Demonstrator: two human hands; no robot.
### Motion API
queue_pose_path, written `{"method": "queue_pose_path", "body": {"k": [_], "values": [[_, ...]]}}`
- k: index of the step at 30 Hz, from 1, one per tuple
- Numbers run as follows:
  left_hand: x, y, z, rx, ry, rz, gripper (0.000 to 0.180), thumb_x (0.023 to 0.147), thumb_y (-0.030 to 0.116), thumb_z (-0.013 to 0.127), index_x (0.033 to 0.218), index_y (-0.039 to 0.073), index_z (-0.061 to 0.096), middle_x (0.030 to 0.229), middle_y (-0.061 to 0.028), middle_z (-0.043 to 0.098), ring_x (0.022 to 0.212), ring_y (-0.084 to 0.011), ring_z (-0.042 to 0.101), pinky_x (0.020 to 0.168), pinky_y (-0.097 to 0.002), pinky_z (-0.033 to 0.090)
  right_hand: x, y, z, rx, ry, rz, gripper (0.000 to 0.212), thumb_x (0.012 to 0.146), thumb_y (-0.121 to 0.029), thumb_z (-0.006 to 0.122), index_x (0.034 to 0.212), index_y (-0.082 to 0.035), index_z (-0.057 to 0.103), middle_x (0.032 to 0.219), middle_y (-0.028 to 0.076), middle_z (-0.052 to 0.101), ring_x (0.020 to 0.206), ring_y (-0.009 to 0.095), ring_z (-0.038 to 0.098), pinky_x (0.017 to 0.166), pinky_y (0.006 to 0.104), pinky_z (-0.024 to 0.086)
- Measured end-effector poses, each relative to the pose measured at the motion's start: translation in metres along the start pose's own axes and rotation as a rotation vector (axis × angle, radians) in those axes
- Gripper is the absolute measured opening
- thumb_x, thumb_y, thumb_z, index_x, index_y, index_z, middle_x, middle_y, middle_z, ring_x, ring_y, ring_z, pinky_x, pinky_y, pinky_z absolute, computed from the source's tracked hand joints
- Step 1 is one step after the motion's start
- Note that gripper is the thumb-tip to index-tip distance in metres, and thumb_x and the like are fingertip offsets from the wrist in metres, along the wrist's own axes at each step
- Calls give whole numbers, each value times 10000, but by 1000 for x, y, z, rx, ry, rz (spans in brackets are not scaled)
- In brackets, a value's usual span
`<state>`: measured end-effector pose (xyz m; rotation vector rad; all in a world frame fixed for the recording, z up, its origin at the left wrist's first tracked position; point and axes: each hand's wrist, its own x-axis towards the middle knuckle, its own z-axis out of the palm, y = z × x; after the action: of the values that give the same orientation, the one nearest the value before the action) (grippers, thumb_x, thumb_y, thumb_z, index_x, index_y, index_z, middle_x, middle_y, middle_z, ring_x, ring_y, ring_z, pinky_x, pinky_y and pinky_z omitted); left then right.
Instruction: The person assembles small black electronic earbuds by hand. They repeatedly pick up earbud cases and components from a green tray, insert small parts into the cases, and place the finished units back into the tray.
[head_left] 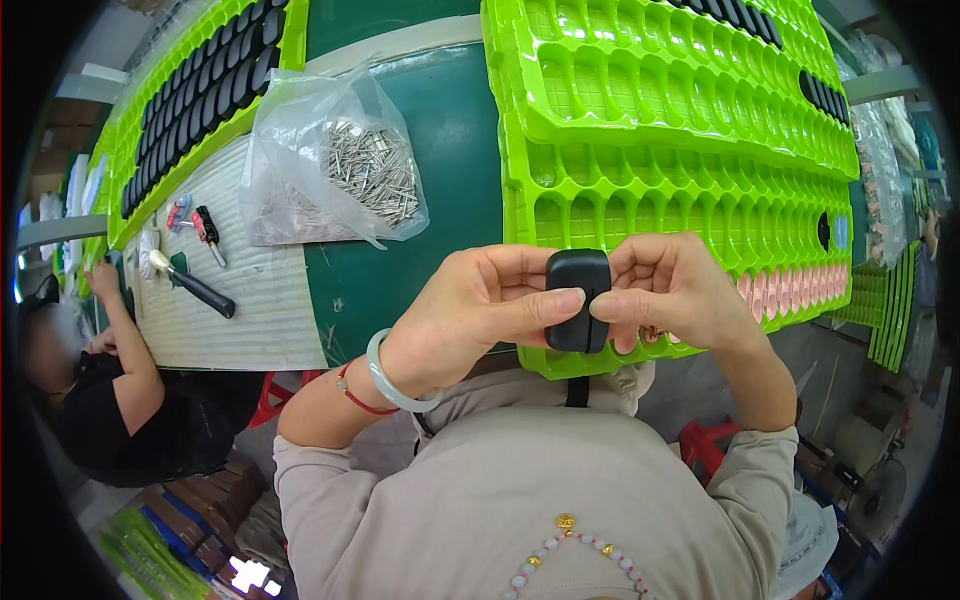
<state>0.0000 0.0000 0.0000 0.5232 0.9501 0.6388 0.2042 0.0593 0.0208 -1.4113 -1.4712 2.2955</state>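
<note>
A small black rounded plastic part (577, 298) is held between both hands just above the near edge of a bright green moulded tray (640, 190). My left hand (470, 310) grips its left side, thumb laid across the front. My right hand (675, 290) pinches its right side with fingertips. The tray's pockets are mostly empty; a few black parts (825, 95) sit at its far right. A pale bangle and a red cord circle my left wrist.
A clear plastic bag of small metal pins (335, 165) lies on the green table. Another green tray with rows of black parts (195, 95) lies far left. Hand tools (195, 285) rest on a ribbed white mat. Another person (120, 390) sits at left.
</note>
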Motion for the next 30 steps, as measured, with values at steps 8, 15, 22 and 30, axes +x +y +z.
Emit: {"method": "queue_pose_path", "body": {"k": [8,15,22,30], "values": [[3,0,-6,12,-37,-44,338,838,146,608,1098,-59,542,994,-105,617,881,-154,605,780,-290,503,4,2,-1,70,-13,27,233,753,-157,707,860,10,585,749,57,628,619,93,618,438,179,421],[3,-2,-4,-72,-19,-22,405,780,258,703,1041,-32,596,867,-62,640,713,-82,592,611,-191,471,6,7,-1,76,-7,26,236,749,-155,711,861,9,583,743,58,630,613,91,615,429,175,407],[3,-5,-8,-51,-27,-26,376,806,250,675,1061,-14,593,870,-50,637,739,-81,593,636,-196,477,5,8,5,86,25,42,233,745,-149,714,866,2,585,746,54,633,612,89,613,437,174,407],[-4,-8,-8,-146,-121,8,366,861,140,577,1162,-54,502,1057,-107,595,968,-175,580,867,-324,469,6,11,-2,130,-44,32,237,725,-155,727,851,-12,587,729,37,635,612,73,609,435,176,399]]}}
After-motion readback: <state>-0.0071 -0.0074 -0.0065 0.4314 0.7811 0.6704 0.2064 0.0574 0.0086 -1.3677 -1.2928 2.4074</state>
